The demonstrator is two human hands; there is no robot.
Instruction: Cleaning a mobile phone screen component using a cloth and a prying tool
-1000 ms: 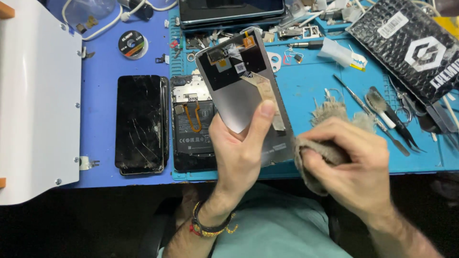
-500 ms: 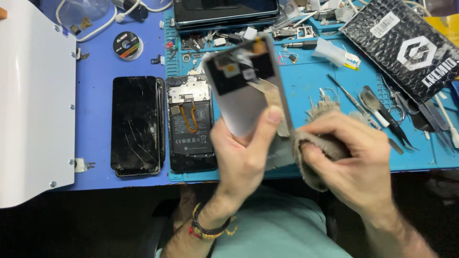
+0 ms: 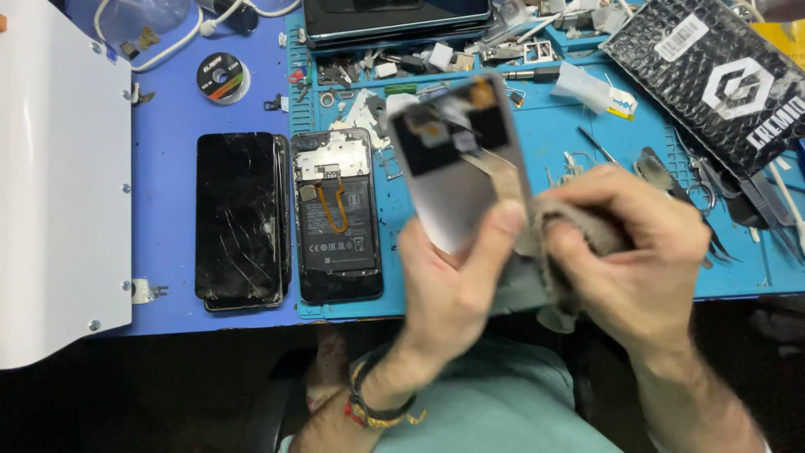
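**Phone back panel held over the repair mat**

Although motion blur smears its edges, the phone back panel [image 3: 457, 172] is readable as a grey plate with dark patches at its far end, raised above the table near the middle of the scene. The left hand [image 3: 449, 281] has its grip closed on the panel's near end, thumb across the inner face. The right hand [image 3: 637, 252] is bunched tight on a brownish cloth [image 3: 579, 231], pressing it against the panel's right edge; the fingers hide most of the cloth, and the panel's near end is covered by both hands.

Below lies a blue work mat [image 3: 738, 277], cut off at the right. To the left rest an opened phone [image 3: 338, 214] showing its battery and an orange flex cable, and a cracked black screen [image 3: 241, 220]. Small parts crowd the far side, too small to make out. A black bubble-wrap pouch [image 3: 713, 84] sits far right, a white housing [image 3: 59, 184] far left.
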